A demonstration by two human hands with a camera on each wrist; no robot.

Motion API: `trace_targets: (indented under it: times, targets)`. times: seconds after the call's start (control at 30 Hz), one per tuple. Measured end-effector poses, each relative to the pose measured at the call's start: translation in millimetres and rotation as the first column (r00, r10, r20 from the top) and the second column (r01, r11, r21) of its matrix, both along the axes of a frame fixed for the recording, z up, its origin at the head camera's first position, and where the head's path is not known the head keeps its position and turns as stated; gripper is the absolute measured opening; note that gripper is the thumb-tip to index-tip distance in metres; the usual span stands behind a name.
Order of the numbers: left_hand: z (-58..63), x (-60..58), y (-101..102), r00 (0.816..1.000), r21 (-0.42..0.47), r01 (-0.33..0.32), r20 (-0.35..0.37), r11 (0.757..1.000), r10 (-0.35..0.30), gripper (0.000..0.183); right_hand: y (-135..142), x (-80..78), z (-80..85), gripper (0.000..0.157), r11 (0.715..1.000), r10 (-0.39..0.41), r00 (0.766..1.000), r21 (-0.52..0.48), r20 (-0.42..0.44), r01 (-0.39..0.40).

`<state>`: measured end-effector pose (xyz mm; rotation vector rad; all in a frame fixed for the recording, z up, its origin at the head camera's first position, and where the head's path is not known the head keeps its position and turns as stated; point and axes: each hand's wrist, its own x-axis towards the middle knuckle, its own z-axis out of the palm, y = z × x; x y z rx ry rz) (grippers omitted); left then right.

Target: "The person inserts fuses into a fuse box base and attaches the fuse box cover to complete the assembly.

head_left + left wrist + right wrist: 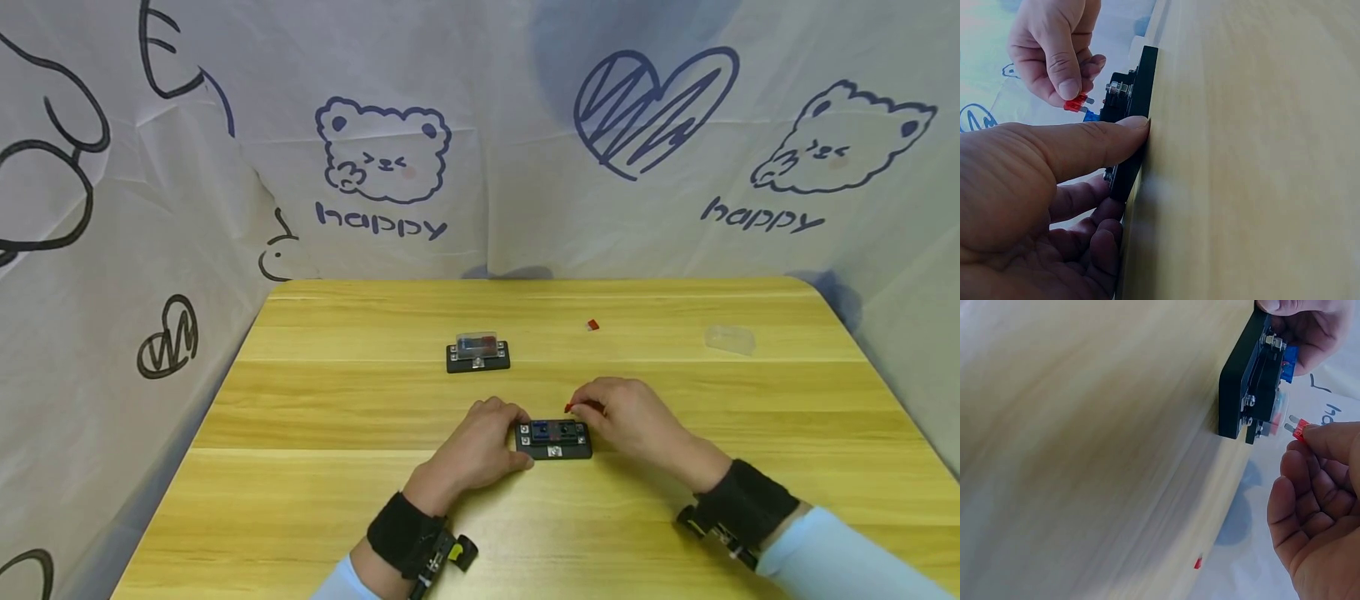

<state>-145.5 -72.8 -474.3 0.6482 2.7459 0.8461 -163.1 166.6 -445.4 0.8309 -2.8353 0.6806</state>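
On the table in front of me, a black fuse block (pixel 573 453) with metal screw terminals lies flat. My left hand (pixel 480 446) grips it by its left end, thumb on the near edge and fingers at the far side. A blue blade fuse (pixel 1289 364) sits in its left part. Between thumb and forefinger, my right hand (pixel 637 421) pinches a red blade fuse (pixel 1300 429). The fuse's two metal prongs point toward the block, and it is held just above the block's right end, apart from it.
Farther back stands a second fuse block (pixel 477 364) under a clear cover, with blue and red fuses showing inside. A loose red fuse (pixel 593 325) lies behind my right hand. Toward the back right is a separate clear cover (pixel 730 339). White printed cloth (pixel 480 150) hangs behind the table.
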Motion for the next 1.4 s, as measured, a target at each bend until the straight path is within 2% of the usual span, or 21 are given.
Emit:
trace_targets:
  times: [0.37,0.63,1.4]
  targets:
    - [0.3,0.0,0.0,1.000,0.002,0.003,-0.001,1.000,-0.003,0.052,-3.4,3.0,-2.0,0.005,0.999,0.032,0.999,0.028,0.022,-0.032]
    - [0.3,0.4,0.5,1.000,0.002,0.002,0.000,1.000,-0.002,0.052,-5.6,5.3,-2.1,0.004,0.996,0.065,0.998,0.061,-0.016,-0.064]
    - [-0.3,-0.2,0.1,1.000,-0.001,0.000,0.000,1.000,0.000,0.051,-8.5,5.6,-0.2,0.006,0.989,0.110,0.993,0.108,-0.042,-0.105]
